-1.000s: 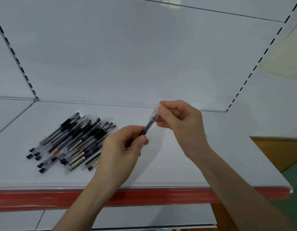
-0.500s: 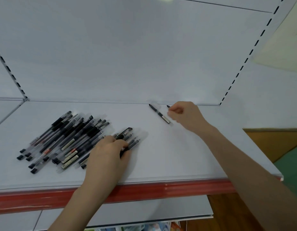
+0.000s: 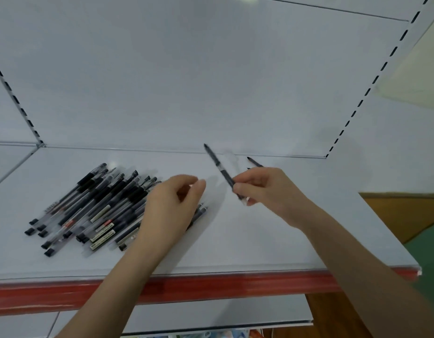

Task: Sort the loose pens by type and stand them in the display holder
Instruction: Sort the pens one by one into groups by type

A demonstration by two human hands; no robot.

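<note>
**Operator:** State the hand conditions.

**Inspector:** The right hand (image 3: 269, 191) pinches one dark pen (image 3: 219, 167) near its lower end, between thumb and curled fingers. The pen is clear of the shelf (image 3: 259, 240), with its free end pointing to 11 o'clock. The left hand (image 3: 172, 206) hangs palm down with its fingers loosely curled. Thumb and fingertips are slightly apart, and nothing shows between them.

**Operator:** Locate the loose stock.

**Inspector:** The pile (image 3: 89, 206) lies on the shelf at 9 o'clock from the left hand. All barrels run roughly parallel, with one end to 7 o'clock and the other to 1 o'clock. The left hand covers the pile's right edge. A few pen ends show past the hand at 4 o'clock. A second pen (image 3: 255, 162) lies apart from the pile, at 12 o'clock from the right hand and near the back panel (image 3: 186, 81). The hand hides part of it.

**Operator:** Report any readable markings.

**Inspector:** Several barrels in the pile carry pale labels (image 3: 102, 236) with dark print. One barrel carries a red label (image 3: 69, 224). The print is too small to read, and no brand can be made out. The held pen is motion-blurred, so I cannot tell its markings.

**Operator:** Report the fixture.

**Inspector:** The shelf is white, with a red strip (image 3: 211, 287) along its front edge. Slotted uprights (image 3: 372, 86) stand at 10 o'clock and 2 o'clock.
</note>
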